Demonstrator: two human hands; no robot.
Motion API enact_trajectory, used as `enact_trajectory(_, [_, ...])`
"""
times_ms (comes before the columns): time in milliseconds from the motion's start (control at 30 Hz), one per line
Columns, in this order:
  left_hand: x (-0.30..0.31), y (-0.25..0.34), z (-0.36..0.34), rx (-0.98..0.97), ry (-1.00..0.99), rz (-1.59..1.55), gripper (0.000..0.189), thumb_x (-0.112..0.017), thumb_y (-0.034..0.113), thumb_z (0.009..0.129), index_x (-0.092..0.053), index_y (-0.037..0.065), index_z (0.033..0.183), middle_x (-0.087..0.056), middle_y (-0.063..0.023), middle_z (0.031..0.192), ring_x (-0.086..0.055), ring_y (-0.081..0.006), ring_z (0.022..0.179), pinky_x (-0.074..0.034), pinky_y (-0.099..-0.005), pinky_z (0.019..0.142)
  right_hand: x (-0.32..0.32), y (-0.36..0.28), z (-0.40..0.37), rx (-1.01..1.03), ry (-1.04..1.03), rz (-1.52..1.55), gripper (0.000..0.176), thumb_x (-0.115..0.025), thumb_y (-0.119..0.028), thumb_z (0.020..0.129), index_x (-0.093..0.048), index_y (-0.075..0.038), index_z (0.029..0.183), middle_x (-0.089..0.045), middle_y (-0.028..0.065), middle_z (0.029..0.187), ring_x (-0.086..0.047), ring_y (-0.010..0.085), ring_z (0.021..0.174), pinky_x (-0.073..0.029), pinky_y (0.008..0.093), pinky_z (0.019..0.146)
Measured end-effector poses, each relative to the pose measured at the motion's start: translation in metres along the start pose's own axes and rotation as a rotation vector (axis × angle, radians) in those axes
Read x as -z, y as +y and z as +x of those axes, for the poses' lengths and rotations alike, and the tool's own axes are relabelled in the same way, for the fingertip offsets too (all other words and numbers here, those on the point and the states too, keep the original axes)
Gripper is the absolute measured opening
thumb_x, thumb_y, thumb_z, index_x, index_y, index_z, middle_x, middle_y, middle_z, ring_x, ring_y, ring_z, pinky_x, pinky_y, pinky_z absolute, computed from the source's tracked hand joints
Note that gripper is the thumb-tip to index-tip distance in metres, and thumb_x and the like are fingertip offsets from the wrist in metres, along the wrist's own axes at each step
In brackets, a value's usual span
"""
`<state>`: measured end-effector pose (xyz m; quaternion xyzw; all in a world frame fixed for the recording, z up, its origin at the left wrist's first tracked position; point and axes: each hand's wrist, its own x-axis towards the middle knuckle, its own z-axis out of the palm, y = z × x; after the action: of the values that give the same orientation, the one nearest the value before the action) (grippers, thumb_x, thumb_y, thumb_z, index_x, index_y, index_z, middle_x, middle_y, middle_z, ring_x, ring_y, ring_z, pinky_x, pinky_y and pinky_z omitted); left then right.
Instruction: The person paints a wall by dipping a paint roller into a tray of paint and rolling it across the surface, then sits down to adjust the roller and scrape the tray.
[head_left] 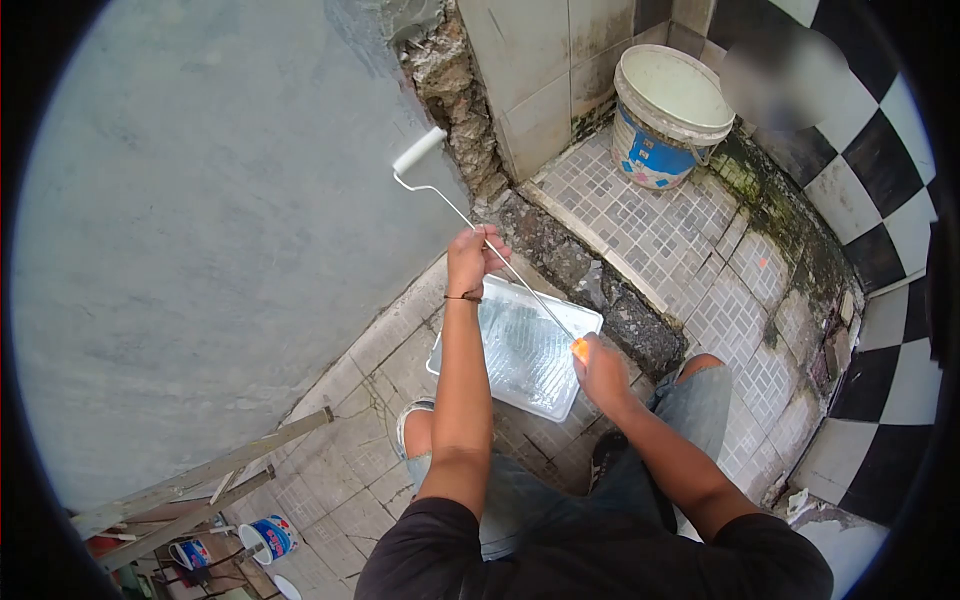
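A paint roller with a white sleeve [419, 151] and a long thin metal rod is held up at a slant near the grey wall [230, 200]. My right hand [602, 372] is closed round its orange handle. Farther up the rod, my left hand [477, 258] is at the metal, its fingers partly spread; whether they grip the rod is hard to tell. Below both hands lies a white paint tray [520, 350] with a ridged, wet-looking surface. The roller sleeve is away from the tray, close to the wall's broken edge.
A white and blue bucket [658, 130] stands on the raised tiled floor [640, 215]. A strip of broken masonry [600, 280] runs beside the tray. Wooden bars [220, 465] and small paint tubs [270, 538] are at the lower left. Checkered tiles [880, 165] cover the right wall.
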<state>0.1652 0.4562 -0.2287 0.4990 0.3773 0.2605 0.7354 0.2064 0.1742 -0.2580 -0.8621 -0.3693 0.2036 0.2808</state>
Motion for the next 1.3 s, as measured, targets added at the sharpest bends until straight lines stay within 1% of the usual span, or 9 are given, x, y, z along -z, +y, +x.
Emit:
enact_trajectory(100, [0.002,0.019,-0.001,-0.063,-0.028,0.023,0.026,-0.042,0.022,0.099,-0.059,0.002,0.101,-0.061,-0.0045,0.077,-0.066,-0.0168,0.066,-0.056,-0.0266,0.056,-0.002,-0.013,0.003,0.040,0.050,0.059,0.025,-0.063,-0.017,0.084,-0.051,-0.002,0.101,-0.061,0.0256,0.073,-0.060,0.0457,0.071,-0.047,0.0525,0.061])
enact_trajectory(233, [0.016,-0.013,0.008,-0.031,-0.013,0.068,0.027,-0.042,0.022,0.099,-0.059,0.001,0.100,-0.062,-0.0069,0.079,-0.066,-0.0192,0.066,-0.055,-0.0296,0.054,-0.032,-0.001,0.001,0.006,0.004,0.031,0.024,-0.063,-0.017,0.085,-0.050,-0.002,0.099,-0.063,0.0235,0.075,-0.062,0.0435,0.072,-0.048,0.0515,0.063])
enact_trajectory(400, [0.031,-0.065,0.011,0.227,0.086,0.140,0.024,-0.042,0.018,0.096,-0.060,0.001,0.099,-0.063,-0.0081,0.076,-0.068,-0.0215,0.064,-0.057,-0.0321,0.053,-0.071,0.016,-0.025,-0.037,-0.062,0.096,0.025,-0.061,-0.019,0.087,-0.049,-0.002,0.100,-0.062,0.0253,0.075,-0.062,0.0445,0.073,-0.048,0.0530,0.064])
enact_trajectory(500, [0.033,-0.057,0.010,0.174,0.075,0.128,0.024,-0.043,0.018,0.096,-0.059,0.001,0.098,-0.063,-0.0085,0.075,-0.067,-0.0220,0.062,-0.058,-0.0326,0.054,-0.067,0.005,-0.027,-0.040,-0.069,0.113,0.025,-0.060,-0.020,0.088,-0.049,-0.001,0.100,-0.063,0.0259,0.076,-0.062,0.0448,0.074,-0.048,0.0532,0.065])
enact_trajectory(733, [0.024,0.011,-0.001,0.007,0.019,0.167,0.026,-0.044,0.022,0.098,-0.060,0.001,0.098,-0.061,-0.0047,0.074,-0.065,-0.0177,0.063,-0.056,-0.0300,0.055,-0.064,-0.027,-0.012,-0.032,-0.011,0.288,0.026,-0.062,-0.020,0.086,-0.052,0.001,0.099,-0.062,0.0272,0.076,-0.061,0.0459,0.075,-0.048,0.0502,0.065])
enact_trajectory(833, [0.033,-0.004,-0.001,0.021,0.025,0.198,0.025,-0.045,0.023,0.098,-0.060,0.002,0.099,-0.062,-0.0050,0.075,-0.066,-0.0184,0.064,-0.056,-0.0311,0.056,-0.087,-0.014,-0.016,-0.014,-0.047,0.325,0.026,-0.063,-0.020,0.086,-0.052,0.000,0.099,-0.063,0.0265,0.080,-0.062,0.0451,0.078,-0.049,0.0501,0.067])
enact_trajectory(1033, [0.061,-0.072,0.000,0.261,0.085,0.169,0.024,-0.043,0.020,0.097,-0.059,0.003,0.099,-0.064,-0.0073,0.077,-0.067,-0.0204,0.067,-0.057,-0.0323,0.055,-0.104,0.020,-0.034,-0.019,-0.138,0.290,0.025,-0.064,-0.019,0.084,-0.055,-0.001,0.098,-0.064,0.0253,0.084,-0.062,0.0435,0.080,-0.049,0.0488,0.069])
enact_trajectory(1167, [0.057,-0.076,-0.002,0.201,0.102,0.146,0.024,-0.040,0.018,0.097,-0.058,0.002,0.099,-0.063,-0.0079,0.078,-0.068,-0.0213,0.068,-0.057,-0.0327,0.055,-0.097,0.026,-0.033,-0.027,-0.082,0.207,0.023,-0.064,-0.020,0.084,-0.057,-0.002,0.096,-0.063,0.0242,0.079,-0.062,0.0435,0.077,-0.049,0.0483,0.066])
enact_trajectory(1300, [0.041,-0.030,-0.003,0.073,0.053,0.115,0.025,-0.041,0.020,0.098,-0.059,0.002,0.100,-0.063,-0.0072,0.080,-0.068,-0.0208,0.069,-0.057,-0.0318,0.058,-0.067,0.010,-0.009,0.005,-0.051,0.168,0.023,-0.065,-0.018,0.083,-0.056,-0.005,0.100,-0.064,0.0238,0.078,-0.063,0.0431,0.077,-0.049,0.0496,0.066])
